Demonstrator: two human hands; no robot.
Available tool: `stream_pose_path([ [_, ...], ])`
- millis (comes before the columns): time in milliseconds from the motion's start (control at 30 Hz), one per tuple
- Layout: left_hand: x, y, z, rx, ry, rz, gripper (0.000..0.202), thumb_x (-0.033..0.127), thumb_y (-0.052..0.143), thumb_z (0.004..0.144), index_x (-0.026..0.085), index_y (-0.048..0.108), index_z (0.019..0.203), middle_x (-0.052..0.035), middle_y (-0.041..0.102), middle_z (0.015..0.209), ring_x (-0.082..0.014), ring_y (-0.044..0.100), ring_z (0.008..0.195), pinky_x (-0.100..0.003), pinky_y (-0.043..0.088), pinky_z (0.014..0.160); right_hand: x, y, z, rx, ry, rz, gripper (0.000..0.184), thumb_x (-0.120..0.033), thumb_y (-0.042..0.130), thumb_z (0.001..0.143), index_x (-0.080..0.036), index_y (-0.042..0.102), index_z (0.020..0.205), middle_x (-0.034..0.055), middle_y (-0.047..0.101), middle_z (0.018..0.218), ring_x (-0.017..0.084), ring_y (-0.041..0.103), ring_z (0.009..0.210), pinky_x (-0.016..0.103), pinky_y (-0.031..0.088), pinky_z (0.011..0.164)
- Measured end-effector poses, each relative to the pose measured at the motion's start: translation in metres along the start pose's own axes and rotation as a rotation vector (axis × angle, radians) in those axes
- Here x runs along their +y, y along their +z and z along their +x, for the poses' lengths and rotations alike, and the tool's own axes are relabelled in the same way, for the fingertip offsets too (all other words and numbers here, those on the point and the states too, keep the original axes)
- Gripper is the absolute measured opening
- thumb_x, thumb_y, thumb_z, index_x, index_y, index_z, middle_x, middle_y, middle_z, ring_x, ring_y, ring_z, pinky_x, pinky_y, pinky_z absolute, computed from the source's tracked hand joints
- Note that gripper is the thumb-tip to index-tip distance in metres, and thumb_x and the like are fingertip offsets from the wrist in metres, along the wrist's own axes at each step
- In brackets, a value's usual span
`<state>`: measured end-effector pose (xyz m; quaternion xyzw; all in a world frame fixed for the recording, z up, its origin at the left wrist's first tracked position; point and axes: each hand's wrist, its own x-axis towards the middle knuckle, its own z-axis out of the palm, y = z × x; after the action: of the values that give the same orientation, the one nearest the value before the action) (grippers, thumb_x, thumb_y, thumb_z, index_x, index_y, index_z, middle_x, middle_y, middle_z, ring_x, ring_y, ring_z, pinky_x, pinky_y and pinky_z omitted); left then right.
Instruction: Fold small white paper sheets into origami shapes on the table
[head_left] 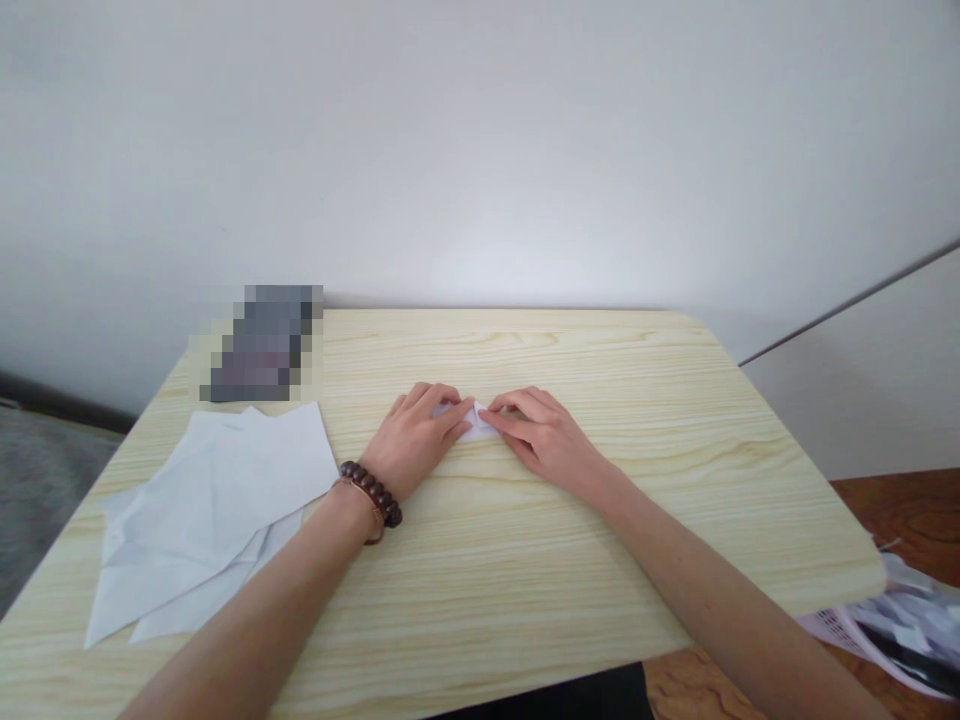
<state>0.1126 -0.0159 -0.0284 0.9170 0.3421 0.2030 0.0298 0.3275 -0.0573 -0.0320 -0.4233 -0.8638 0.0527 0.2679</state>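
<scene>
A small folded piece of white paper lies on the light wooden table, near its middle. My left hand presses on the paper's left part with its fingers together; a dark bead bracelet circles that wrist. My right hand presses the paper's right part, its forefinger laid along a crease. Both hands cover most of the paper, so its exact shape is hidden.
A loose pile of white paper sheets lies on the table's left side. Behind it sits a blurred dark object near the wall. A basket with paper scraps stands on the floor at the lower right.
</scene>
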Motion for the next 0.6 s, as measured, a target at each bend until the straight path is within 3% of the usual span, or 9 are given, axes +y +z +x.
stream_pose_path([
  [267, 0.0015, 0.0001, 0.0006, -0.022, 0.022, 0.090, 0.028, 0.023, 0.052, 0.091, 0.020, 0.060, 0.118, -0.0097, 0.060, 0.105, -0.0231, 0.052, 0.097, -0.038, 0.050, 0.082, 0.0030, 0.0017, -0.0017, 0.075, 0.008, 0.069, 0.027, -0.016, 0.048, 0.092, -0.022, 0.065, 0.113, 0.0071, 0.067, 0.104, 0.018, 0.058, 0.095, 0.036, 0.049, 0.085],
  [600, 0.0047, -0.0026, 0.0030, -0.055, 0.023, 0.139, 0.026, 0.024, 0.051, 0.092, 0.020, 0.061, 0.116, -0.0098, 0.060, 0.106, -0.0240, 0.051, 0.098, -0.038, 0.050, 0.080, 0.0027, 0.0000, -0.0012, 0.024, -0.006, 0.059, 0.031, -0.010, 0.049, 0.088, -0.023, 0.065, 0.112, 0.0065, 0.067, 0.112, 0.019, 0.058, 0.102, 0.038, 0.047, 0.089],
])
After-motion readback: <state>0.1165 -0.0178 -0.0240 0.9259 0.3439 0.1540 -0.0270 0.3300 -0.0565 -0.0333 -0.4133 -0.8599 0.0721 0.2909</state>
